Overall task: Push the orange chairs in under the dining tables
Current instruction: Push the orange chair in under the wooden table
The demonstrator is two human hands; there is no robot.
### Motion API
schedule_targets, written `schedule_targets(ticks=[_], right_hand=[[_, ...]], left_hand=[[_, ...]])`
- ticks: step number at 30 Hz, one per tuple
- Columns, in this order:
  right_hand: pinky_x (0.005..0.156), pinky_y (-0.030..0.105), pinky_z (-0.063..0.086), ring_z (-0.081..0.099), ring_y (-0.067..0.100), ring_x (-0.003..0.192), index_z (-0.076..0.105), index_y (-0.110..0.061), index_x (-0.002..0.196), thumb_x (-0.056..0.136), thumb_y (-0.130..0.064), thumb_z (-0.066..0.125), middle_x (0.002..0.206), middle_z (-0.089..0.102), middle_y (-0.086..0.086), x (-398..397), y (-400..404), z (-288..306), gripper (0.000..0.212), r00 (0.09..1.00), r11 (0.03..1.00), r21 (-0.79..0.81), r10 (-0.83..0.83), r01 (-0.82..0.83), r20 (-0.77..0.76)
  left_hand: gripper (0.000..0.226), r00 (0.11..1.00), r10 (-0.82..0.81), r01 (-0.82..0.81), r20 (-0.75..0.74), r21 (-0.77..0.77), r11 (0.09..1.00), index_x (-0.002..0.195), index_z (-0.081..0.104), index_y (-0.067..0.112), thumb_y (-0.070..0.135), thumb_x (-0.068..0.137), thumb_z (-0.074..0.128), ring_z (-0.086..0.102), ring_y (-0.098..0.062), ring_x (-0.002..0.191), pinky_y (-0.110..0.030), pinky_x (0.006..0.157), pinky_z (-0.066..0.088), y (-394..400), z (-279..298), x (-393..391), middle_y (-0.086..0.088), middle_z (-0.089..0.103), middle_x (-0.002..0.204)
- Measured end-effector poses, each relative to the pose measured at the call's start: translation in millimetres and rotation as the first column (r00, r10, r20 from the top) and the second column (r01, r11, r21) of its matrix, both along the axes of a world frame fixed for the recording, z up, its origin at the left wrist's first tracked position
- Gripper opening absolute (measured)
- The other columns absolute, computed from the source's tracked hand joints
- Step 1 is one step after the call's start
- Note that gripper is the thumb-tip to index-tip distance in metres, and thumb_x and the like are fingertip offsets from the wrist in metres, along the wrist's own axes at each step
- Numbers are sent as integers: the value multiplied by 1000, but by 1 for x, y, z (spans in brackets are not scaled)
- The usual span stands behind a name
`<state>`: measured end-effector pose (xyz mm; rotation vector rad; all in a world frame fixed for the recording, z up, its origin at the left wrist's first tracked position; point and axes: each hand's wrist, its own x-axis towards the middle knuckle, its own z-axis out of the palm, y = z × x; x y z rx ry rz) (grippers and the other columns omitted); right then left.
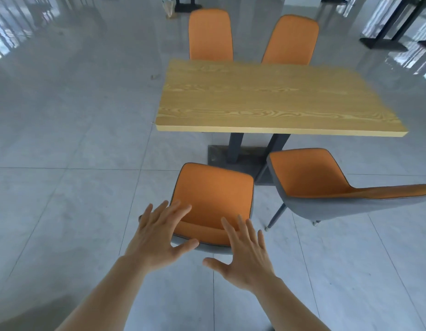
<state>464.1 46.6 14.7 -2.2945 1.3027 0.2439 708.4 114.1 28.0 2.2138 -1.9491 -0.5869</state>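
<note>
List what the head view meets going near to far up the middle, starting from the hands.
Left hand and right hand → near orange chair → wooden dining table → two far orange chairs.

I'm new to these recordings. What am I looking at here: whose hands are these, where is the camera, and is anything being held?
There is no machine. The single picture comes from a camera on a person's head, looking forward and down. The left hand and right hand are bare, open and spread above the backrest of the near chair, which stands pulled out from the table. Nothing is held. A second chair stands out at an angle on the right; two far chairs sit against the opposite edge. The tabletop looks bare.
</note>
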Motion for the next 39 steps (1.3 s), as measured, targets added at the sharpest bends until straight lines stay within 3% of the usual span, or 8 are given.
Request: schedule_targets(ticks=[2,4,7,11,20,26,31,39], right_hand=[[128,53,1,-5,29,159,-2,-43,162,72,-103,10,174,2,6,3,5,-6,109,1000,1000,-18,-16,16,0],[126,51,9,10,28,157,17,-39,161,70,-101,-4,169,23,3,7,6,-13,112,998,996,-67,-56,57,18],[121,48,21,29,28,148,42,-34,151,81,-96,8,154,44,-5,10,2,-28,99,994,989,-122,-75,85,84],[112,48,30,42,29,133,53,-32,139,84,-94,10,139,52,-8,6,-6,-35,93,993,987,-142,-66,80,102],[99,53,43,54,33,114,62,-30,126,90,-89,22,120,61,-5,21,-26,-39,80,985,972,-206,-86,116,151],[113,49,31,39,29,131,50,-34,143,78,-97,3,136,52,-8,11,-80,-33,102,996,985,-158,-62,72,68],[116,48,27,37,29,131,46,-37,146,81,-93,9,138,50,-9,8,-126,-35,94,997,985,-153,-69,75,46],[112,50,31,43,31,125,53,-33,141,83,-91,15,133,55,-6,28,-183,-37,90,989,980,-165,-92,111,116]], left_hand=[[91,999,-33,33,-11,22,999,157,9,49,93,81,30,-6,-10,156,-45,127,-4,2,-9,-2,17,6,169],[89,999,-45,45,-15,0,999,157,19,47,92,81,29,6,-14,155,-43,126,5,3,-19,0,15,18,167],[80,999,-36,36,-1,-60,998,147,42,44,90,83,33,32,-18,142,-42,119,24,-1,-34,4,15,43,151],[75,998,-65,66,24,-77,995,137,53,43,89,84,27,41,-15,129,-41,114,27,-9,-41,3,21,52,133],[72,998,-67,68,7,-131,989,131,57,44,90,84,26,45,-15,122,-43,110,32,-35,-45,16,24,55,123],[68,999,-27,30,18,-175,984,127,59,41,87,87,30,49,-19,118,-42,107,32,-76,-49,1,20,58,122],[71,999,-13,20,33,-216,976,126,62,38,87,88,27,50,-22,115,-41,104,30,-120,-54,-3,18,59,119],[67,997,-37,49,66,-201,978,127,60,40,85,86,32,49,-20,115,-40,103,28,-183,-53,18,19,57,122]])
